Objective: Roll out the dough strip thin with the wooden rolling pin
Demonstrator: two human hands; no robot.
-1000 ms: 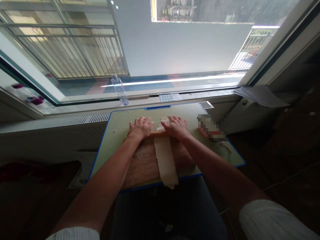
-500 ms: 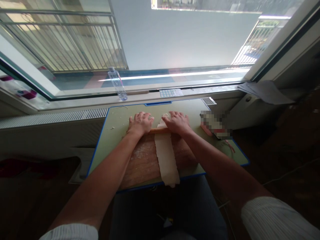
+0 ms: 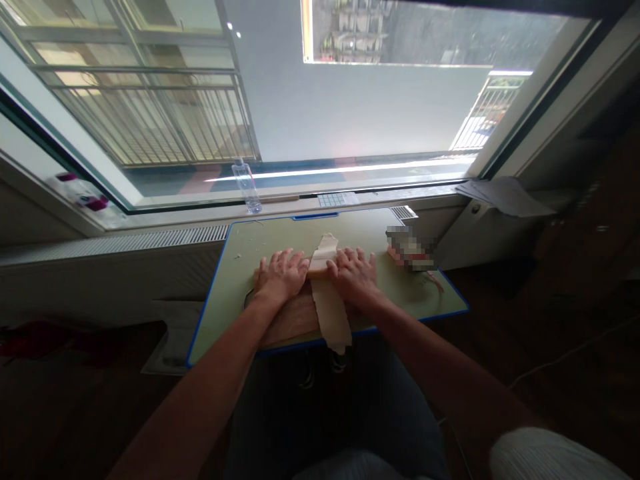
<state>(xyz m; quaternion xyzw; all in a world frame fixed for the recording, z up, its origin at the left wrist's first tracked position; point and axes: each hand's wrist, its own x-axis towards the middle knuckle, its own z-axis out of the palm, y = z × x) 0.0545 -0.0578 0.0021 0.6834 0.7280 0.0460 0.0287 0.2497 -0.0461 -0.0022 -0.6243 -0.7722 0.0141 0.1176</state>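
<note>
A wooden rolling pin (image 3: pixel 318 274) lies crosswise over a long pale strip of dough (image 3: pixel 332 317). On the pin's left part rests my left hand (image 3: pixel 283 273), palm down with its fingers stretched forward and apart. My right hand (image 3: pixel 356 275) lies the same way on the right part, its thumb beside the dough. Both hands are open and hide most of the pin. Under the dough is a brown wooden board (image 3: pixel 293 321). The strip's near end hangs over the front edge of the board and table; its far end lies beyond the pin.
The small green table (image 3: pixel 415 291) has a blue rim. A blurred-out object (image 3: pixel 411 248) lies at its right. On the windowsill stand a clear bottle (image 3: pixel 247 188) and a blue-and-white gridded item (image 3: pixel 333 199). Papers (image 3: pixel 505 195) lie at the right, and a radiator grille (image 3: pixel 190 239) runs left.
The camera view has shifted. My hands and the rolling pin sit nearer the front edge of the board, and more of the dough's far end shows beyond the pin.
</note>
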